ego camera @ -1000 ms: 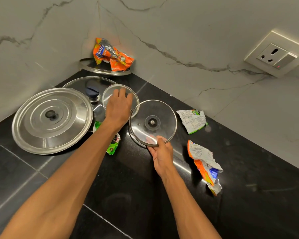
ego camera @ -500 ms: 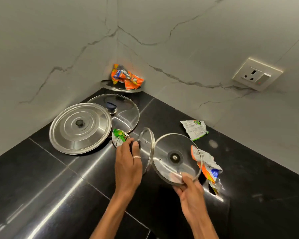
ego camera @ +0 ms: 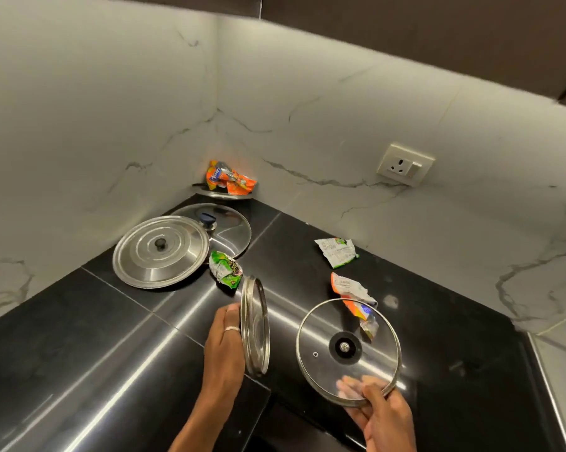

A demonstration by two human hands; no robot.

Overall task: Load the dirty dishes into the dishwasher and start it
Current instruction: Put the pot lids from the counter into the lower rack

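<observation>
From the head camera, the left hand (ego camera: pixel 224 347) holds a small glass lid (ego camera: pixel 254 326) on edge, nearly upright, so that mostly its steel rim shows. The hand's back faces the camera and its fingers go round the far face of the lid, out of sight, with a ring on one finger. To the right, apart from this lid, the right hand (ego camera: pixel 384 415) pinches the near rim of a wider glass lid (ego camera: pixel 320 334). The thumb lies on top and the fingertips show through the glass from below. This lid is tilted towards the camera, showing a dark centre fitting and a small vent hole. Both lids are raised above the black countertop (ego camera: pixel 79 353).

Just beyond the left hand lies a crumpled green wrapper (ego camera: pixel 226 270). Farther beyond and to its left rests a large steel lid (ego camera: pixel 161 251), overlapping a big glass lid with a blue knob (ego camera: pixel 232 233). Well beyond those, in the wall corner, an orange wrapper (ego camera: pixel 231 178) sits on another lid (ego camera: pixel 221 193).

Just beyond the right hand's lid, and partly seen through its glass, lies an orange-and-white wrapper (ego camera: pixel 350 288). A white-and-green wrapper (ego camera: pixel 337 252) lies farther on, near the marble wall. High beyond the right hand, a wall socket (ego camera: pixel 404 164) is set in the marble.
</observation>
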